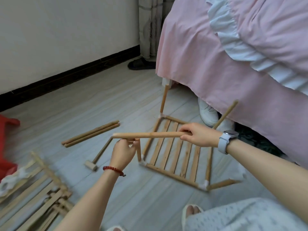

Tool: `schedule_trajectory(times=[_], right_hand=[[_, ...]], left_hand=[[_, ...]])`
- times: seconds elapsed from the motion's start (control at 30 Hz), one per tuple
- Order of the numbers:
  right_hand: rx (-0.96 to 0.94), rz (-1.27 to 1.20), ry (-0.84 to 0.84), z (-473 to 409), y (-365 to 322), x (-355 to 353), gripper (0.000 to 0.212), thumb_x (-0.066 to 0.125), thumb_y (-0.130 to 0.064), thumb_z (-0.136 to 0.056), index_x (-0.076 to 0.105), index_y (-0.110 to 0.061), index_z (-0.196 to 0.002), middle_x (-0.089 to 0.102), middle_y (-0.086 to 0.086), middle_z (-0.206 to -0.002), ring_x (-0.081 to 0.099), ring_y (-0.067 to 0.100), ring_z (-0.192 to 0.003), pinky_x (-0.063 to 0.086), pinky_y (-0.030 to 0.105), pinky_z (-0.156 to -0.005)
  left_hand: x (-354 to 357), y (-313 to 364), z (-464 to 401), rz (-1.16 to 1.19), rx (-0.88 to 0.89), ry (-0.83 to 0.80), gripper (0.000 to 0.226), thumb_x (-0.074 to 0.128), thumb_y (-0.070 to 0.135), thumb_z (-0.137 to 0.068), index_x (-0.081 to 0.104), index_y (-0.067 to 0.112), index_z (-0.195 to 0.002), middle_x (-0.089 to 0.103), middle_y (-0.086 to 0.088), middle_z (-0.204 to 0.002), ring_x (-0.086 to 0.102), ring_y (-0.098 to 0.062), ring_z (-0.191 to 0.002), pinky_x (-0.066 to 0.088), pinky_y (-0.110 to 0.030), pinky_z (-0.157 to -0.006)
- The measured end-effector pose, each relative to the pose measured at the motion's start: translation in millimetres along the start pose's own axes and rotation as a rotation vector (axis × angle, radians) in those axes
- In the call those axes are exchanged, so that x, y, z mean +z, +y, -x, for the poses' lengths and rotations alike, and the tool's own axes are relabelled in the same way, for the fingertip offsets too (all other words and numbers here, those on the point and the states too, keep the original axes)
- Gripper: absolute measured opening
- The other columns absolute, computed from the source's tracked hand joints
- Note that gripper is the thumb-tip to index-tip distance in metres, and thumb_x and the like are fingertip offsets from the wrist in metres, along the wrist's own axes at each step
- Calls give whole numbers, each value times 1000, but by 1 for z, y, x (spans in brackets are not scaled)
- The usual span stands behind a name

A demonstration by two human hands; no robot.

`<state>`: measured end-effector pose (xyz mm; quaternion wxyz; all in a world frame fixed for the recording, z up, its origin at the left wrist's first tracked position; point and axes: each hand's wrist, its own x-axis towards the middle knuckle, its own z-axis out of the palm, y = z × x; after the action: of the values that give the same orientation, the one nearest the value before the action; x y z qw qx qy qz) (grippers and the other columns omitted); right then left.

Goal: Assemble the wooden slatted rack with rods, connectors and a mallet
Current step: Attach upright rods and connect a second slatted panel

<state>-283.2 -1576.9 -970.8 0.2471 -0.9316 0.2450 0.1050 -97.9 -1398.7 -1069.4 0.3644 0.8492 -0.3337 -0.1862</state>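
My right hand (199,135) grips a rod (146,135) above the slatted rack (176,150) on the floor (100,104); my left hand (122,151) pinches an upright post (138,152). Mallet (95,158), 2 spare rods (90,133) lie left; bed (233,64) behind.

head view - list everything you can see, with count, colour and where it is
slatted panel: one, light wood with white corner connectors, on the floor in the middle, rods standing up from its corners
held rod: one, light wood, level above the panel's left side
loose rods: a bundle of about three, light wood, floor left of the panel
mallet: one, wood, floor beside the left hand
spare slats: a pile, light wood, bottom left
red cloth: one, left edge
bed cover: pink, upper right
white shoe: one, under the bed edge
dark slipper: one, by the wall
left hand: red bead bracelet, holds the near-left upright rod's top
right hand: white watch, grips the held rod
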Motion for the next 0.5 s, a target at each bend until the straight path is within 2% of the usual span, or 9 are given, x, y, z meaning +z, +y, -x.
schedule_trajectory(times=[0.1, 0.17, 0.2, 0.23, 0.3, 0.37, 0.4, 0.47, 0.5], right_hand=[[41, -28, 45, 30, 8, 3, 12, 53, -24, -94, 61, -19, -102, 57, -7, -83, 51, 13, -75, 40, 29, -67], [52, -17, 69, 50, 15, 5, 13, 54, -25, -94, 62, -20, -103, 56, -8, -81, 51, 12, -75, 40, 29, -68], [47, 0, 77, 58, 18, 6, 13, 54, -25, -94, 62, -21, -103, 56, -9, -82, 52, 13, -78, 40, 29, -69], [37, 23, 86, 64, 20, 8, 14, 55, -26, -93, 63, -22, -104, 56, -9, -85, 53, 14, -82, 41, 30, -72], [-15, 46, 131, 72, 19, 13, 17, 56, -28, -92, 64, -23, -107, 59, -9, -95, 55, 15, -92, 38, 28, -77], [-74, 60, 213, 79, 19, 17, 23, 57, -29, -92, 63, -24, -113, 63, -8, -104, 55, 13, -101, 33, 26, -82], [-91, 73, 244, 85, 20, 19, 26, 56, -31, -92, 62, -25, -117, 64, -9, -108, 55, 11, -104, 32, 27, -86], [-76, 26, 301, 98, 31, 23, 34, 50, -34, -94, 57, -27, -126, 62, -10, -116, 51, 10, -112, 30, 31, -94], [-22, -23, 341, 108, 41, 26, 35, 47, -34, -95, 55, -27, -129, 59, -9, -121, 48, 10, -116, 29, 33, -98]], left_hand=[[-11, 12, 33, -130, 120, 250, 33, 50, 34, -90, 55, 13, -66, 52, 5, -61, 51, -17, -63, 29, -22, -50], [-12, 23, 53, -245, 393, 467, 30, 50, 38, -85, 55, 12, -71, 51, 1, -68, 46, -18, -65, 27, -21, -54], [-10, 33, 60, -317, 529, 503, 29, 52, 39, -84, 58, 11, -80, 55, -3, -77, 49, -19, -73, 32, -24, -62], [-5, 43, 63, -408, 636, 467, 34, 54, 43, -83, 61, 11, -93, 58, -6, -91, 52, -22, -85, 37, -30, -73], [7, 71, 65, -580, 735, 226, 54, 47, 55, -85, 57, 15, -119, 61, -4, -111, 55, -24, -104, 42, -40, -89], [22, 96, 66, -632, 771, -30, 59, 33, 55, -89, 49, 17, -131, 66, 0, -104, 65, -21, -90, 49, -31, -70], [31, 102, 68, -614, 784, -121, 58, 27, 52, -90, 47, 18, -133, 66, 1, -99, 66, -21, -80, 42, -23, -55], [45, 99, 71, -588, 807, -185, 49, 27, 45, -95, 44, 22, -135, 63, 4, -99, 64, -20, -73, 26, -18, -44], [50, 95, 74, -568, 803, -197, 44, 32, 41, -98, 40, 25, -138, 62, 5, -102, 62, -18, -71, 28, -19, -44]])
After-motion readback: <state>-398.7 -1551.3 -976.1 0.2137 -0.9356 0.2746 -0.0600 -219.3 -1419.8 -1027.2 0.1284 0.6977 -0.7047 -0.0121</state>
